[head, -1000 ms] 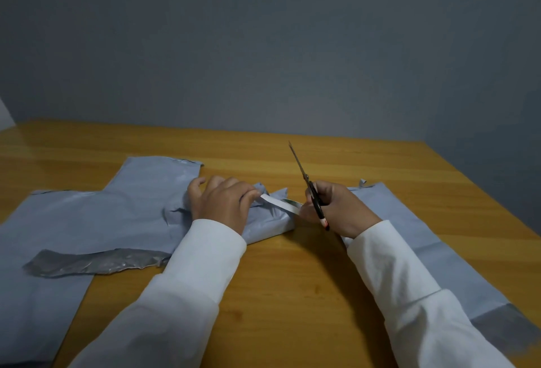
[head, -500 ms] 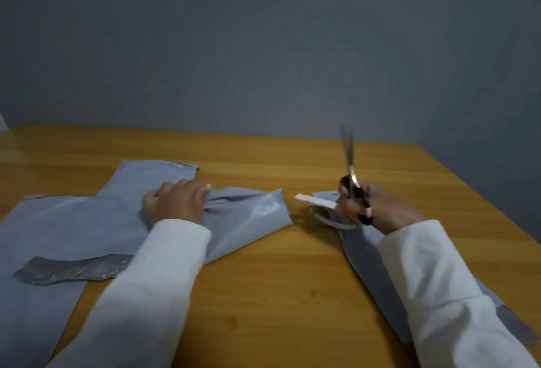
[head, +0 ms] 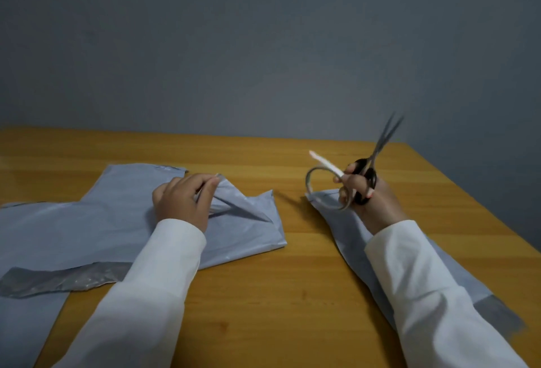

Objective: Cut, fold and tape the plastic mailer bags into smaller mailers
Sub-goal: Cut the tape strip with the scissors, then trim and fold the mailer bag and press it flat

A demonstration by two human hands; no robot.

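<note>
Two hands work apart: the left hand (head: 183,203) pinches the folded mailer bag (head: 240,230) on the table (head: 292,294), the right hand (head: 369,198) grips scissors (head: 377,153) and a curling strip (head: 322,175), best set aside before taping.

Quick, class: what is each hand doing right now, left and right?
Left hand: pinches a fold of the grey mailer bag.
Right hand: grips the scissors and a curled strip.
</note>
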